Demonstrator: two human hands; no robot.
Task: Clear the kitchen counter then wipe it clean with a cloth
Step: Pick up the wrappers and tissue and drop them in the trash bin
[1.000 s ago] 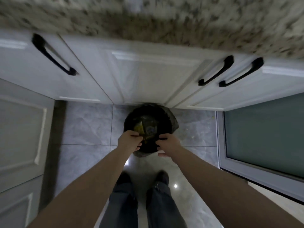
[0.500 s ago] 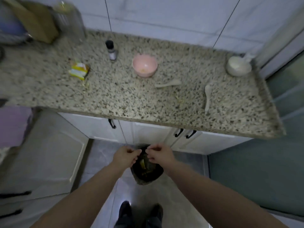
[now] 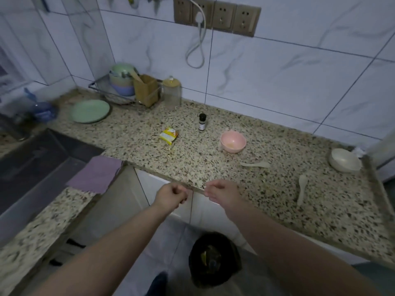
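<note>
Head view: counter (image 3: 213,167) not cleared yet. Yellow packet (image 3: 169,135) sits mid-counter, light and crinkly, I'd pinch it by an edge. Small dark bottle (image 3: 202,122) stands upright just right and far of it, probably glass, grip round the body. Pink bowl (image 3: 233,141) further right, light plastic by the look, take it by the rim. Two pale spoons (image 3: 255,164) (image 3: 302,190) lie flat near the right end, slippery, lift by the handles. White bowl (image 3: 344,160) at the far right corner. Purple cloth (image 3: 95,174) lies soft and limp at the left, beside the sink (image 3: 32,159).

My left hand (image 3: 170,195) and right hand (image 3: 222,193) hover at the near counter edge, fingers loosely curled; they seem to hold nothing, though blur makes that unsure. Bin (image 3: 213,257) stands on the floor below.
</note>
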